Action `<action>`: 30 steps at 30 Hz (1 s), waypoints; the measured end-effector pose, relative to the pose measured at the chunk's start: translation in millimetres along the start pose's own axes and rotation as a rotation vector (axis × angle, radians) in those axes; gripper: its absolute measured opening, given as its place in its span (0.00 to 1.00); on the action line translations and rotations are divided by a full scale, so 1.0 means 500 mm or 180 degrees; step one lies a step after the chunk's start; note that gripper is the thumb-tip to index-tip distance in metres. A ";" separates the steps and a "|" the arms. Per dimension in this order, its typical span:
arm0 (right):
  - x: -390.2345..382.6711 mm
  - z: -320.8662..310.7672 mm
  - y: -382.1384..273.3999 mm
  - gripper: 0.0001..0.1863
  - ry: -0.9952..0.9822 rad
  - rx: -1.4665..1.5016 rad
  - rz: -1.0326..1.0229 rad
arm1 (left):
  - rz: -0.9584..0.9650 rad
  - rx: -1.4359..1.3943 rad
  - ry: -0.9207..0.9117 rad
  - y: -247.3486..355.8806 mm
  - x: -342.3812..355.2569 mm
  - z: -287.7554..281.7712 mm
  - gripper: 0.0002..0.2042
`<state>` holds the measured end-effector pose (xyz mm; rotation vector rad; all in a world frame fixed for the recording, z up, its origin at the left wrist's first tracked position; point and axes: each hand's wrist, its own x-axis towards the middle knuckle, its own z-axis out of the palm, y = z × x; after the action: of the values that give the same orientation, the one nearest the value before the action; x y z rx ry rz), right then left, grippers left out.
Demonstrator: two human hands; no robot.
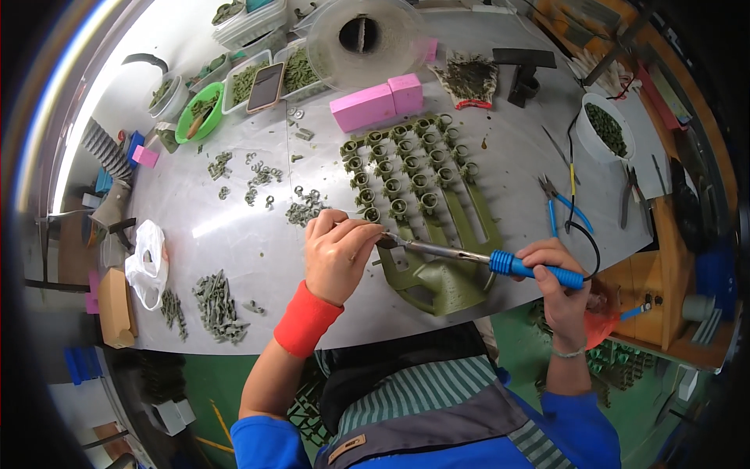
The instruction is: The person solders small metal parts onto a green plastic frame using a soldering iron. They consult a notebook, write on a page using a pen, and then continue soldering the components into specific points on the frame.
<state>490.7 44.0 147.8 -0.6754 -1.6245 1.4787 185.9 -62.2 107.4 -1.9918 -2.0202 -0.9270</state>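
Note:
My right hand [556, 280] is wrapped round the ribbed blue handle of a soldering iron [504, 264], whose metal shaft points left. The dark flat tip of the iron reaches the fingertips of my left hand [336, 252]. That hand is closed in a pinch, and whatever sits in its fingers is too small and hidden to name. Below the iron lies an olive-green branched piece [449, 285] with long flat arms. Rows of small green rings [418, 184] stand along those arms. Left of them is a loose pile of small green rings [306, 207].
Pink blocks [375, 103] stand behind the branched piece. Blue-handled pliers [566, 205] lie at right, beside the iron's cable [595, 242]. A white bowl [617, 152] of green pieces stands at far right. Green sticks [221, 306] and a white bag [147, 264] are at left.

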 end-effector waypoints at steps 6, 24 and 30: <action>0.001 -0.008 -0.011 0.04 0.0030 -0.0224 0.0020 | 0.0047 0.0019 -0.0037 -0.001 0.008 -0.001 0.07; -0.019 -0.023 -0.052 0.10 0.0160 -0.0350 0.0209 | -0.2631 -0.0495 -0.0199 -0.338 -0.055 -0.075 0.11; -0.010 -0.029 -0.054 0.09 0.0187 -0.0411 0.0168 | -0.1867 -0.1669 -0.0186 -0.145 -0.063 -0.081 0.09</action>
<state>509.1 43.1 172.6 -0.8318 -1.6790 1.3866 108.0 -104.3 100.8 -1.6356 -2.6742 -1.6771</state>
